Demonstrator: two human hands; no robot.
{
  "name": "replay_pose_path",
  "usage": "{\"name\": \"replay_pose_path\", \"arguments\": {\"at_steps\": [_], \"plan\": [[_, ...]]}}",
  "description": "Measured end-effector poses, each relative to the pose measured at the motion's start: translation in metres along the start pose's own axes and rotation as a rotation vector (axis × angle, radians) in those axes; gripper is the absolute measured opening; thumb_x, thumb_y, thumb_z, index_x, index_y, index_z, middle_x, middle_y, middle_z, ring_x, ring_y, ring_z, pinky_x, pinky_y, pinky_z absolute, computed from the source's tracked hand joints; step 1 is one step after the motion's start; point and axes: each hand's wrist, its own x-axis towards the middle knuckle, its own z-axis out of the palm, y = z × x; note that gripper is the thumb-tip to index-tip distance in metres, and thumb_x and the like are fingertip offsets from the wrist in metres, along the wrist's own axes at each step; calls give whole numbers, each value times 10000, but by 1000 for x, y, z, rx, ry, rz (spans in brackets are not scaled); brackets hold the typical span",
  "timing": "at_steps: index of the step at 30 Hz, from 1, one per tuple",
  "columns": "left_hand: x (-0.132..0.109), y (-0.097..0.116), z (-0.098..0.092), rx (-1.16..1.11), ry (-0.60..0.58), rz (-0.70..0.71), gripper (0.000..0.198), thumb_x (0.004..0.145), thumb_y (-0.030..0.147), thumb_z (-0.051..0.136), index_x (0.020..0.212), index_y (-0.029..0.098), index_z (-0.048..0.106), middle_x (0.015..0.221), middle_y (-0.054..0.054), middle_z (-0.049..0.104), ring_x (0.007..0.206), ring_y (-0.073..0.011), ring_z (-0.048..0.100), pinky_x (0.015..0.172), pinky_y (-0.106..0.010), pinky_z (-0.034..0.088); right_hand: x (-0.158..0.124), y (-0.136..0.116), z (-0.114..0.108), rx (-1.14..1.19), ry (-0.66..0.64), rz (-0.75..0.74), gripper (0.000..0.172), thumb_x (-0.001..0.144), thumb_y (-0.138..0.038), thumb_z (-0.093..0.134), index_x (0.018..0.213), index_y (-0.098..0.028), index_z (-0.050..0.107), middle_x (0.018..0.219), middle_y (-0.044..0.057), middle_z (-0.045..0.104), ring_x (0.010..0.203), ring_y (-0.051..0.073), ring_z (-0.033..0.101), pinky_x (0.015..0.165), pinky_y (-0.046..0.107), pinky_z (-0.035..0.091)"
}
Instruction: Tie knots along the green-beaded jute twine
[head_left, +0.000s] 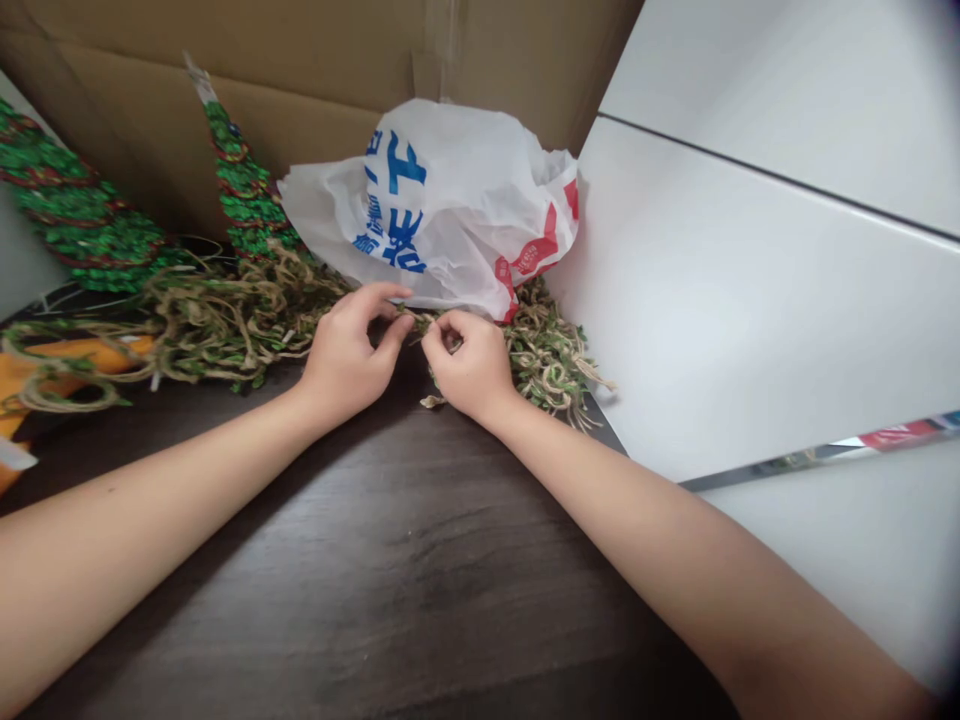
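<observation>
A short piece of leafy twine garland (pixel 421 322) runs between my two hands in front of a plastic bag. My left hand (pixel 352 345) curls at its left end, thumb and fingers closing on the twine. At the other end my right hand (pixel 471 362) pinches the strand, and a small loose twine tip (pixel 432 402) shows below it. A heap of tangled twine garland (pixel 247 310) with green leaves lies left of my hands. To the right sits another pile of the garland (pixel 551 355), partly under the bag.
The white plastic bag (pixel 450 200) with blue and red print leans on a cardboard box (pixel 300 80). Two green tinsel trees (pixel 82 215) (pixel 244 195) stand at the left, near an orange item (pixel 67 365). White panels (pixel 750 290) border the dark wooden table (pixel 390 580) at right.
</observation>
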Motion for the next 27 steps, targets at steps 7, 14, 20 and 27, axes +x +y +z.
{"name": "replay_pose_path", "arguments": {"at_steps": [7, 14, 20, 27], "plan": [[0, 9, -4, 125, -49, 101, 211, 1004, 321, 608, 926, 253, 792, 1045, -71, 837, 1060, -303, 764, 1045, -504, 586, -1, -5, -1, -97, -41, -17, 212, 949, -255, 660, 741, -228, 625, 776, 10, 719, 758, 185, 627, 799, 354, 466], [-3, 7, -3, 22, -33, 57, 145, 997, 287, 626, 987, 254, 767, 1068, -51, 842, 1047, -269, 785, 1002, -436, 613, 2, 3, 3, 30, -8, 90, 119, 922, -291, 683, 826, -220, 682, 790, 22, 746, 752, 194, 684, 769, 346, 501], [-3, 4, -2, 19, -10, 42, 123, 987, 294, 638, 986, 258, 755, 1057, -55, 839, 1021, -274, 780, 957, -449, 617, 5, 6, 5, 183, -24, 103, 80, 931, -222, 627, 862, -215, 665, 777, 3, 731, 755, 173, 677, 757, 313, 529], [2, -2, -1, 170, -32, 28, 81, 933, 260, 653, 899, 240, 724, 989, -100, 810, 1037, -345, 736, 1010, -551, 574, 7, 8, 6, 253, -62, 86, 115, 991, -240, 590, 883, -222, 623, 776, -9, 701, 753, 159, 660, 762, 303, 531]]}}
